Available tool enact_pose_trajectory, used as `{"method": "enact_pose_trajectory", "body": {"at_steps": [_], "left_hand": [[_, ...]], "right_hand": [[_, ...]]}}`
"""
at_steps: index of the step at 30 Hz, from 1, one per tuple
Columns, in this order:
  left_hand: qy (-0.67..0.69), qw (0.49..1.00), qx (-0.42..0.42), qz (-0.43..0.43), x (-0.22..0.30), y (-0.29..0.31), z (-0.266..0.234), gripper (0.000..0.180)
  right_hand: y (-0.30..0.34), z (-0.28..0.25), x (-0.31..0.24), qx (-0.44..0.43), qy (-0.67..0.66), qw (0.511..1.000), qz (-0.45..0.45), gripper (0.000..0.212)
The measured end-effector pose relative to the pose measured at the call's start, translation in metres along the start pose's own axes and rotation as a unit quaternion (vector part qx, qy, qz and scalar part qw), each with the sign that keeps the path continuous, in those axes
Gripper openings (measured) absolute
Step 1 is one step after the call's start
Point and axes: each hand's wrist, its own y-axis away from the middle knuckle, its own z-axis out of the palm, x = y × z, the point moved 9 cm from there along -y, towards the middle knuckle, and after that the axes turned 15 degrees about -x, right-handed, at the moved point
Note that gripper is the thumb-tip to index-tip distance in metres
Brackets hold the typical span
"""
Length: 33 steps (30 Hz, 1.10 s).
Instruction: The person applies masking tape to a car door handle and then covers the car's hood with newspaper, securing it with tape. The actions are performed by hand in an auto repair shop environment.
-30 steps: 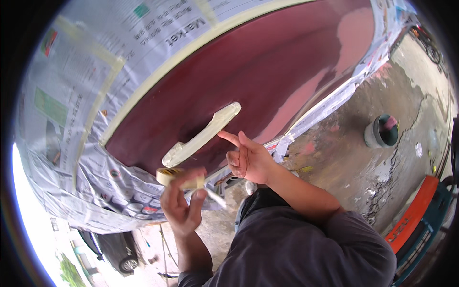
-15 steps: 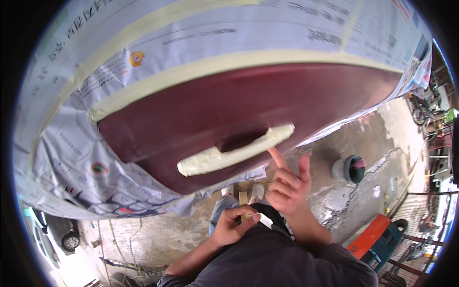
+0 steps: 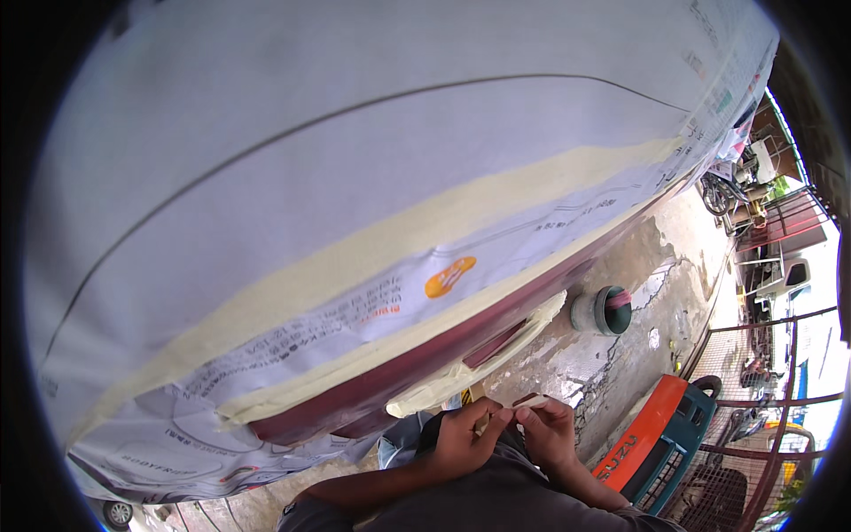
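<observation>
My left hand [image 3: 468, 436] and my right hand [image 3: 547, 434] meet fingertip to fingertip close to my body. Both are closed, pinching a small pale piece [image 3: 531, 402] whose kind I cannot make out; it shows above the right fingers. Just beyond the hands is a dark red car door panel [image 3: 372, 387]. Its handle [image 3: 479, 368] is wrapped in cream masking tape. White printed masking paper [image 3: 355, 195] covers the car above the panel, edged with cream tape [image 3: 425, 217].
On the stained concrete floor to the right stands a grey bucket [image 3: 592, 310] with a pink cloth at its rim. An orange and teal vehicle part [image 3: 651, 434] lies nearer, beside a metal mesh fence [image 3: 762, 399]. A motorcycle [image 3: 716, 193] stands farther back.
My right hand has come away from beside the taped handle, its pointing finger folding in, and joined the left hand. The view has shifted, showing more paper and less red panel.
</observation>
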Motion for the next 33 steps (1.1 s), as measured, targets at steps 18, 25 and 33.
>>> {"method": "enact_pose_trajectory", "body": {"at_steps": [18,25,33], "left_hand": [[0.207,0.977,-0.01,-0.057,-0.006,0.071,-0.005,0.022],[0.156,0.983,0.008,-0.094,0.001,0.067,0.024,0.018],[0.113,0.988,-0.005,-0.108,0.017,0.069,0.044,0.017]], "right_hand": [[-0.076,0.005,0.027,0.039,-0.128,0.982,0.136,0.015],[-0.091,0.029,0.026,-0.015,-0.283,0.946,0.16,0.011],[-0.106,0.069,0.033,-0.163,-0.383,0.883,0.218,0.01]]}}
